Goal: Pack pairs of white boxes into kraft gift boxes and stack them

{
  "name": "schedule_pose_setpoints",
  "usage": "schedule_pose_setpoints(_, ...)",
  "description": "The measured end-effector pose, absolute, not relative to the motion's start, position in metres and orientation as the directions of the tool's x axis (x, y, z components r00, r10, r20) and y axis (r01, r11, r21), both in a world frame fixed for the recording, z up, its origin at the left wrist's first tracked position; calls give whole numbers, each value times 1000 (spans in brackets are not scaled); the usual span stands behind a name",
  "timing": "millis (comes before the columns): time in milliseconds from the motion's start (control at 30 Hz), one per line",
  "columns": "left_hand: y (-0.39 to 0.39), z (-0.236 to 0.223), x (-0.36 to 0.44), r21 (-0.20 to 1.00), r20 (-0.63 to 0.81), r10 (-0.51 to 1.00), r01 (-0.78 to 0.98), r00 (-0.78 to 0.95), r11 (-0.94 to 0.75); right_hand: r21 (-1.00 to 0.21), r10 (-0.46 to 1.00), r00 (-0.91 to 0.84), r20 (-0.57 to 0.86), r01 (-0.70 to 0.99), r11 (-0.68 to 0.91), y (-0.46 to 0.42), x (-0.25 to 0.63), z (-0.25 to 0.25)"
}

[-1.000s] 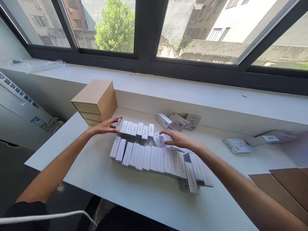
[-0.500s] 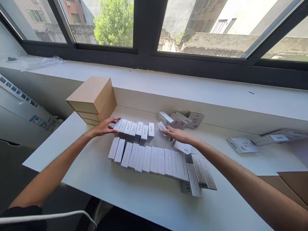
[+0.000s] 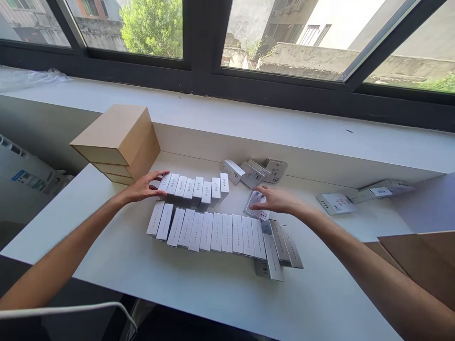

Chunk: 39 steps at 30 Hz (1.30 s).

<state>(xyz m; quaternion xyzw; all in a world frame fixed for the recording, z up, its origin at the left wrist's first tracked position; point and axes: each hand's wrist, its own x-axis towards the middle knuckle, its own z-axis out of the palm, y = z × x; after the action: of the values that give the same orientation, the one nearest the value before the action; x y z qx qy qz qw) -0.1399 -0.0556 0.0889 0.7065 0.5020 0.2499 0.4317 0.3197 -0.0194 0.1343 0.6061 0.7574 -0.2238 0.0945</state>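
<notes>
My left hand (image 3: 144, 186) is at the left end of the back row of small white boxes (image 3: 188, 183). Its thumb and forefinger are spread apart and touch the end box. My right hand (image 3: 275, 199) has its thumb and fingers on opposite edges of a flat-lying white box (image 3: 256, 201), partly hiding it. In front runs a longer row of white boxes (image 3: 216, 232), standing on edge side by side with narrow printed faces up. At that row's right end, a few boxes (image 3: 273, 258) sit askew.
A stack of brown cardboard boxes (image 3: 115, 135) stands at the left by the ledge. Several loose white boxes (image 3: 253, 174) lean near the back panel, and others (image 3: 336, 203) lie farther right. An open carton (image 3: 421, 265) is at the right edge. A white cable (image 3: 71, 309) crosses the lower left.
The small box under my right hand now stands at the right end of the back row. My right hand has moved to the flat-lying box. My left hand stays at the row's left end.
</notes>
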Motion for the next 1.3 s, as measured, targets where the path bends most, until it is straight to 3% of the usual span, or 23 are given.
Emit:
schedule_pose_setpoints(167,-56,92,-138,855,-99,930,508,353,-102,-256,873,-248,-419,955,148,-25,328,112)
schedule_pose_setpoints(433,-56,91,-136,849,-92,930,516,355,-112,-629,867,-279,-413,776,-50,-20,298,122)
schedule_pose_setpoints(567,-56,91,-133,843,-81,933,524,351,-124,-706,882,-308,-355,708,-37,-25,268,116)
schedule_pose_setpoints(700,-57,91,-133,838,-89,934,534,346,-117,-646,933,-272,-235,761,59,-18,262,124)
schedule_pose_setpoints(867,-57,90,-135,837,-95,935,536,342,-111,-424,986,-166,-20,895,142,16,271,135)
schedule_pose_setpoints(1067,-61,89,-137,836,-115,940,543,320,-82,-290,989,-136,-50,950,116,31,270,126)
schedule_pose_setpoints(1200,-62,89,-137,845,-117,941,530,317,-73,-285,993,-114,-9,952,107,19,283,149)
schedule_pose_setpoints(1300,-61,90,-135,839,-123,939,539,321,-74,-312,977,-196,-81,936,162,9,286,159)
